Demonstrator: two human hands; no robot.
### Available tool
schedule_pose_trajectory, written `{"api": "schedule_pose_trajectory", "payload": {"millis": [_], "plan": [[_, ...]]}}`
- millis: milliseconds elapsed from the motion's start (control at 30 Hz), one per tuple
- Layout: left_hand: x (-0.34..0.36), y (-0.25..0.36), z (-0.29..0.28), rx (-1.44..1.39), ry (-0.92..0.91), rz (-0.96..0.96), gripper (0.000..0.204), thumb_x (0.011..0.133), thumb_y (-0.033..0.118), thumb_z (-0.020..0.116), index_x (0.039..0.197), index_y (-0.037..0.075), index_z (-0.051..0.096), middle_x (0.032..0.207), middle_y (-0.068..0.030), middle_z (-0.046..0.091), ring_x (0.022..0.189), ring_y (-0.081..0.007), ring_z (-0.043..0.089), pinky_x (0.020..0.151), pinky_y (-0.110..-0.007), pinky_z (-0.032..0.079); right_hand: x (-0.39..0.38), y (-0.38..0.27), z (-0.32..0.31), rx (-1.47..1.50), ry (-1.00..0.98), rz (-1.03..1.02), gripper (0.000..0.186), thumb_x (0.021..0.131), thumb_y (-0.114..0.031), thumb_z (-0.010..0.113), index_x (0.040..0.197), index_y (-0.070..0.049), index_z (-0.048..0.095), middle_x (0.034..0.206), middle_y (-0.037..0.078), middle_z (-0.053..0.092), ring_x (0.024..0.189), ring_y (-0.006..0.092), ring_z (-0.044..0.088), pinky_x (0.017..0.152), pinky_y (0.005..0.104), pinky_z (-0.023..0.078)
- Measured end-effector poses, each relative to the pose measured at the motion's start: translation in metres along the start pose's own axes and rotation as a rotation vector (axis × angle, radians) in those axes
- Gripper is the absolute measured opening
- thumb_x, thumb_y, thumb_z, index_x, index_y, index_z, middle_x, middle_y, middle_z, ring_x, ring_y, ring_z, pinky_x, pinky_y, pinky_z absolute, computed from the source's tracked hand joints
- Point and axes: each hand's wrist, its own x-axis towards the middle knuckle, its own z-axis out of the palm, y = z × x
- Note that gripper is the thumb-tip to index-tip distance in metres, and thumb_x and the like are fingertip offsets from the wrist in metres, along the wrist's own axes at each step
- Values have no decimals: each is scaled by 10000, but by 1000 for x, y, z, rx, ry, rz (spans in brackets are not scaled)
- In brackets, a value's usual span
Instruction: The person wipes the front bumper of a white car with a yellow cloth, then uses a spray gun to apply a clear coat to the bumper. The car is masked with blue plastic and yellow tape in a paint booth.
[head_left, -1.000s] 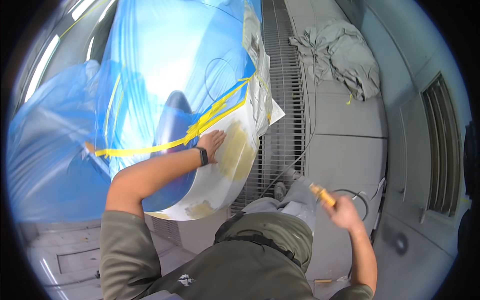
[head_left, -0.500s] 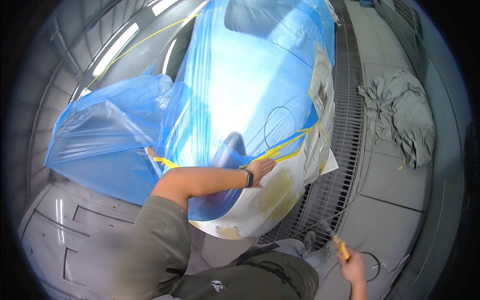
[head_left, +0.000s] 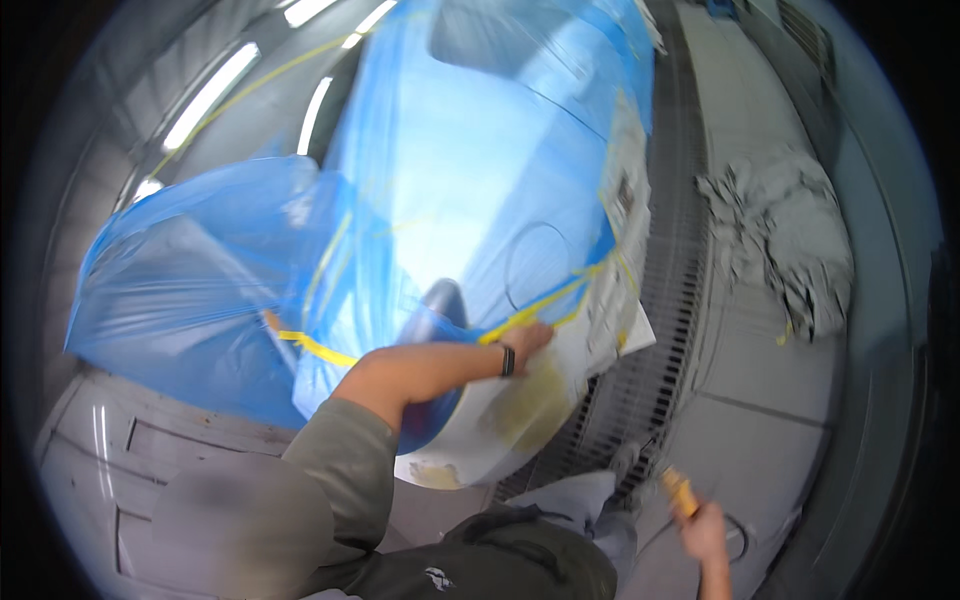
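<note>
My left hand point(head_left: 528, 348), with a dark band on its wrist, lies against the edge where yellow masking tape point(head_left: 535, 312) meets the bare white bumper point(head_left: 490, 415). Its fingers look stretched out and hold nothing. Dull yellowish patches show on the bumper just below it. My right hand point(head_left: 705, 532) is off to the lower right, away from the car, closed round a yellow air blow gun point(head_left: 680, 492) with a dark hose point(head_left: 738, 538) curving behind it. Motion blurs the gun's tip. Blue masking film point(head_left: 440, 150) covers most of the car body.
A loose sheet of blue film point(head_left: 180, 300) spreads out at the left. Grey crumpled cloth point(head_left: 790, 235) lies on the floor at the right. A floor grating point(head_left: 665, 250) runs along the car's right side. Crinkled grey masking paper point(head_left: 620, 210) hangs on that side.
The view has shifted, so the car and the floor sit a little further left. My left hand stays at the tape edge, and the air blow gun remains in my right hand.
</note>
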Motion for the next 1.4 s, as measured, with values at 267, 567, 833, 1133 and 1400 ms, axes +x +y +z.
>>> {"api": "schedule_pose_trajectory", "payload": {"millis": [267, 567, 833, 1133, 1400], "plan": [[8, 63, 37, 654, -262, 397, 1044, 977, 758, 476, 1672, 4, 279, 1777, -110, 237, 1648, -265, 171, 1355, -438, 79, -25, -5, 21, 35, 94, 229, 320, 958, -338, 774, 1095, -49, 762, 819, 251, 709, 812, 478, 693, 736, 515, 556], [117, 26, -48, 622, 69, 190, 942, 1008, 633, 511, 1635, -48, 331, 1733, -195, 316, 1625, -326, 240, 1341, -433, 147, 5, 0, 47, 187, 265, 415, 359, 959, -380, 776, 1112, -57, 755, 826, 244, 721, 807, 451, 703, 773, 549, 564], [92, 73, -10, 608, -246, 344, 1033, 989, 756, 447, 1651, -26, 321, 1759, -173, 267, 1637, -292, 216, 1350, -424, 100, 6, -6, 48, 214, 356, 411, 295, 939, -319, 806, 1089, -69, 762, 756, 224, 702, 770, 455, 700, 717, 516, 551], [149, 50, -47, 776, -18, -52, 968, 1031, 724, 363, 1646, -24, 352, 1744, -188, 302, 1641, -343, 197, 1337, -480, 77, 9, -9, 57, 148, 310, 350, 451, 898, -424, 843, 1160, -65, 768, 753, 191, 715, 724, 374, 712, 693, 487, 564], [140, 135, 89, 783, -193, 105, 1031, 1001, 787, 348, 1686, 19, 279, 1777, -186, 215, 1666, -338, 102, 1335, -505, 26, -10, 25, 129, 167, 182, 472, 548, 898, -568, 803, 1185, -101, 790, 823, 185, 752, 866, 401, 727, 783, 525, 583]]}}
